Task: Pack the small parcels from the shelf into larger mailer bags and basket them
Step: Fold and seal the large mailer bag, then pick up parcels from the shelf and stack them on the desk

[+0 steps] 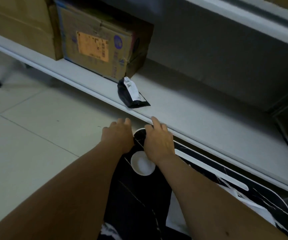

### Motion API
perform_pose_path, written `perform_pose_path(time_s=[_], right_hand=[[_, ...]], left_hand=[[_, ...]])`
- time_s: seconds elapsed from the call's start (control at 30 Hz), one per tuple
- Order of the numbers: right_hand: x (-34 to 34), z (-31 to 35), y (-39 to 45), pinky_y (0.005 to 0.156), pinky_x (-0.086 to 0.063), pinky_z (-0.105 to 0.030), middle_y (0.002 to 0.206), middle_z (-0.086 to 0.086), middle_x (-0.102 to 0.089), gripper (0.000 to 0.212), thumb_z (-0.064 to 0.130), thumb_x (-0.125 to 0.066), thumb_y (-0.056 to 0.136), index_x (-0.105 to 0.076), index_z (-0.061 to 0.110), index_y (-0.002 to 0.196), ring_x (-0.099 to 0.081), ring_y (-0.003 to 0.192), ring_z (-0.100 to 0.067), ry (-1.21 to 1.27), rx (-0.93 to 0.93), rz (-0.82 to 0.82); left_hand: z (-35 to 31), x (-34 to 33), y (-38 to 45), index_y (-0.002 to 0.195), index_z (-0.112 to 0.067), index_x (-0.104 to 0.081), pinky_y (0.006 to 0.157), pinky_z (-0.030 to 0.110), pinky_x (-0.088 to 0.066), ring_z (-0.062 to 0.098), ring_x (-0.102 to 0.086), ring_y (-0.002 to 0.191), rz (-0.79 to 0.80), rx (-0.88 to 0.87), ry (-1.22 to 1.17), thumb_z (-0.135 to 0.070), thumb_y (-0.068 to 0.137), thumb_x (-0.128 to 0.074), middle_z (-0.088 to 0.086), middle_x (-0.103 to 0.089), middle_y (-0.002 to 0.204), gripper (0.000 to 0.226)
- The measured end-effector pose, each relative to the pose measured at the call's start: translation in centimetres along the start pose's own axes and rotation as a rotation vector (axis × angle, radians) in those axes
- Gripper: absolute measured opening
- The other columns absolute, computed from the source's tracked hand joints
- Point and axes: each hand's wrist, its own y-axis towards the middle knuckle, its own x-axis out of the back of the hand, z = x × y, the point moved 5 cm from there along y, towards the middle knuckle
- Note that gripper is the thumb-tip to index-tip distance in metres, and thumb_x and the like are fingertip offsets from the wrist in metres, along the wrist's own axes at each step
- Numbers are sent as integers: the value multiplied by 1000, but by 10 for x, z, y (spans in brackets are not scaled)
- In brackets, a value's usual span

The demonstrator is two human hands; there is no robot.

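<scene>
Both hands work at the mouth of a large black mailer bag [136,193] that hangs in front of the person, just below the front edge of the shelf [200,118]. The left hand [118,135] has its fingers curled down over the left side of the bag's top, and it seems to grip the plastic there, though the fingertips are hidden behind the hand. The right hand [158,143] rests on the right side of the top; its thumb side seems to pinch the bag, while one finger points up and touches the shelf edge. I cannot tell whether the mouth is open between the hands.

A white round patch [143,163] shows on the bag below the right wrist; what it is I cannot say.

One small parcel [131,93], black with a white label, lies on the shelf a little farther than the hands, near the front edge. Farther left stands a cardboard box [101,49] with an orange label. At the near right there is more black-and-white printed material [261,198].

The risk, in my judgement: if one hand lets go to reach the parcel, the thin bag may fall shut or slip down. Also the parcel is close to the edge, so a careless reach could push it to the floor.
</scene>
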Motion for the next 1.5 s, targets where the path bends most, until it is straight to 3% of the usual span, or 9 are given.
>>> perform_pose_path(time_s=[0.13, 0.37, 0.67, 0.87, 1.1, 1.5], right_hand=[[-3, 33, 43, 92, -40, -37, 160, -2, -9, 43, 19, -60, 88, -48, 23, 129, -38, 125, -25, -52, 108, 4], [-12, 46, 81, 92, -39, -41, 161, -2, 3, 42, 15, -53, 90, -48, 26, 131, -33, 128, -28, -125, 86, 79], [-4, 35, 75, 93, -39, -36, 153, 1, -20, 56, 4, -50, 89, -34, 9, 142, -38, 125, -24, -47, 32, 96], [29, -1, 28, 102, -36, -33, 151, -3, -24, 60, -2, -51, 85, -35, 7, 142, -37, 129, -24, 17, 37, 108], [75, -49, -63, 114, -23, -29, 159, -1, -13, 71, 3, -54, 88, -22, 7, 151, -26, 142, -21, -22, -25, 140], [107, -89, -227, 116, -22, -31, 157, -5, -21, 66, -1, -46, 88, -25, 6, 150, -28, 140, -22, -17, -99, 103]], left_hand=[[11, -4, 8, 139, -12, -30, 92, 43, -42, 29, -46, 121, -62, 23, -50, -23, 92, -50, 11, -43, 131, 52], [25, -6, 16, 132, -11, -37, 92, 42, -42, 28, -45, 121, -91, 76, -80, -15, 91, -47, 11, -43, 128, 42], [38, -5, 16, 135, -9, -35, 93, 43, -42, 30, -44, 120, -55, 131, -43, -9, 89, -45, 14, -41, 130, 47], [5, 14, 0, 129, -6, -38, 94, 44, -41, 31, -44, 120, -75, 52, -63, -8, 90, -46, 13, -40, 129, 40], [-56, 24, -42, 137, -9, -32, 89, 41, -41, 31, -45, 121, -2, -118, 12, -13, 90, -52, 11, -37, 136, 52], [-162, -3, -158, 152, -12, -13, 106, 47, -38, 33, -40, 132, 125, -319, 12, -6, 92, -40, 8, -27, 153, 65]])
